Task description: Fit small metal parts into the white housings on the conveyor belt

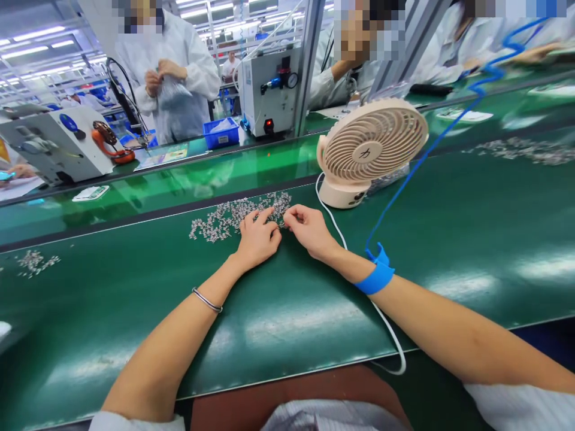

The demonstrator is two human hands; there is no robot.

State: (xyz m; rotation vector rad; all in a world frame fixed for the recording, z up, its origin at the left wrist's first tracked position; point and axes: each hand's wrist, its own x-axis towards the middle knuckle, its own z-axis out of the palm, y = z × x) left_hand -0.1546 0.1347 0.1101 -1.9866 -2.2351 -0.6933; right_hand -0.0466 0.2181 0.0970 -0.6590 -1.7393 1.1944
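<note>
Room: bright factory hall; across the bench a person (173,102) in a pale smock holds a clear bag (173,93) in both hands.
Bench: green, glossy top (278,335), light patches reflected; pale trim along the near edge.
Machine: grey box (269,90) beyond the bench, gauge and lit red switch on its front; blue bin (221,133) just beside it.
Fan: beige, round (372,146), on the bench beyond the right hand (309,228); white cable (403,359) runs under the right forearm.
Arms: both reach forward from pale sleeves, forearms converging; blue band (378,274) with coiled cord on the right wrist, metal bangle (207,300) on the left.
Left hand (259,239): palm down, at the near edge of the pile (220,221); outer fingers spread over it, index and thumb bent close together; cannot tell if they pinch anything.
Right hand: turned inward, thumb and index tips brought together at the pile's right end; cannot tell whether a part is between them.
Pile: many tiny silvery parts, loosely strewn in a long band ahead of the hands, thinning leftward.
Cluster: similar bits (33,262), far left, well apart.
</note>
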